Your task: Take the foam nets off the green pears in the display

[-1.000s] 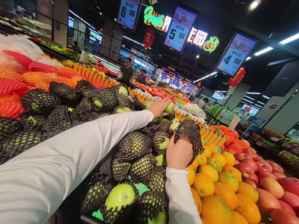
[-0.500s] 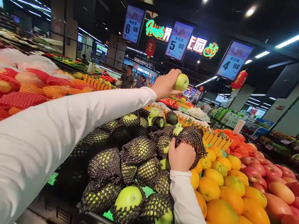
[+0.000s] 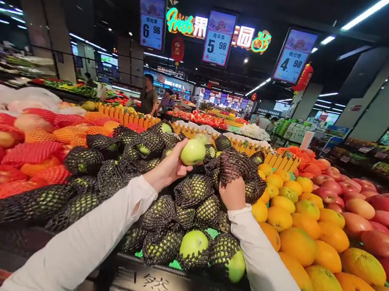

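My left hand is closed around a bare green apple, held just above the heap. To its right, my right hand grips a black foam net, which covers most of its fingers; whether fruit lies inside cannot be seen. Beneath both hands are several green apples in black foam nets. At the front of the heap, one green apple pokes out of its net.
Oranges fill the bin to the right, with red apples beyond. Fruit in red and orange foam nets lies at left. A low yellow picket fence borders the back. A person stands farther off.
My left hand has come down with the apple, from raised high to just above the heap, nearer the right hand. My right hand still holds the net. The view has shifted.
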`<state>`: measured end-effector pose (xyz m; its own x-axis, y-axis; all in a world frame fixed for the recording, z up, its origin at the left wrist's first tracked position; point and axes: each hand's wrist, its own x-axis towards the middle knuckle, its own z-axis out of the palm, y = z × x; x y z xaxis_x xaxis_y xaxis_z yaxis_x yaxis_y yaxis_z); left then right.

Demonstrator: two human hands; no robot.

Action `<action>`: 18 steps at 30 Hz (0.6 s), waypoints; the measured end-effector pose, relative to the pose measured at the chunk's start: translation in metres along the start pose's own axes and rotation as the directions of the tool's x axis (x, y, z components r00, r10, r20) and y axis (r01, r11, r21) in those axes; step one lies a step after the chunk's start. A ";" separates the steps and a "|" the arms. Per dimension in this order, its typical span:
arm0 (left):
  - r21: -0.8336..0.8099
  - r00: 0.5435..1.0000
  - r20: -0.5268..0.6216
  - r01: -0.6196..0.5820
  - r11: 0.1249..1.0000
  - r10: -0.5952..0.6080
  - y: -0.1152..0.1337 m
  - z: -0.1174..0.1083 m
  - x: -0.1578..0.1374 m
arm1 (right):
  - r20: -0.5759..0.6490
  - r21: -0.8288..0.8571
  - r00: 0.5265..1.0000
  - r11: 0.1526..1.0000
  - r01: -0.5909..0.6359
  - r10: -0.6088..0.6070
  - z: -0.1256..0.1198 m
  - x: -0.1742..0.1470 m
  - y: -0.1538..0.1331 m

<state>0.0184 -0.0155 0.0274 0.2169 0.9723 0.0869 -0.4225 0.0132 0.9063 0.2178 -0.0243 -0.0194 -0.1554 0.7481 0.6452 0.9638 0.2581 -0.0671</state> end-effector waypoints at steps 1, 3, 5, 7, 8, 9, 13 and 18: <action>-0.021 1.000 0.000 -0.010 1.000 0.010 -0.002 -0.006 0.001 | 0.005 0.032 0.998 0.998 0.057 -0.057 -0.002 -0.003 -0.005; -0.071 0.999 0.000 -0.040 0.997 0.040 -0.003 -0.013 0.002 | 0.030 0.121 0.974 0.968 0.221 -0.226 -0.007 -0.010 -0.014; -0.125 0.997 0.016 -0.078 0.989 0.081 -0.003 -0.017 0.001 | 0.068 0.215 0.919 0.905 0.367 -0.389 -0.012 -0.015 -0.019; -0.151 0.993 0.044 -0.102 0.983 0.110 -0.005 -0.017 0.000 | 0.094 0.270 0.882 0.865 0.423 -0.461 -0.015 -0.019 -0.020; -0.156 0.991 0.061 -0.105 0.982 0.116 -0.006 -0.016 0.000 | 0.097 0.278 0.881 0.863 0.422 -0.463 -0.015 -0.019 -0.019; -0.159 0.990 0.078 -0.101 0.982 0.114 -0.007 -0.016 -0.001 | 0.096 0.278 0.889 0.870 0.407 -0.447 -0.014 -0.019 -0.017; -0.165 0.990 0.129 -0.040 0.985 0.062 -0.014 -0.013 0.001 | 0.072 0.234 0.930 0.912 0.336 -0.361 -0.007 -0.018 -0.010; -0.165 0.980 0.164 -0.086 0.983 0.113 -0.019 -0.011 0.004 | 0.059 0.225 0.914 0.897 0.380 -0.402 -0.004 -0.021 -0.015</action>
<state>0.0173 -0.0094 0.0059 0.3090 0.9161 0.2556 -0.5790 -0.0320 0.8147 0.2079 -0.0461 -0.0291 -0.5420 0.6158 0.5719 0.7570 0.6532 0.0141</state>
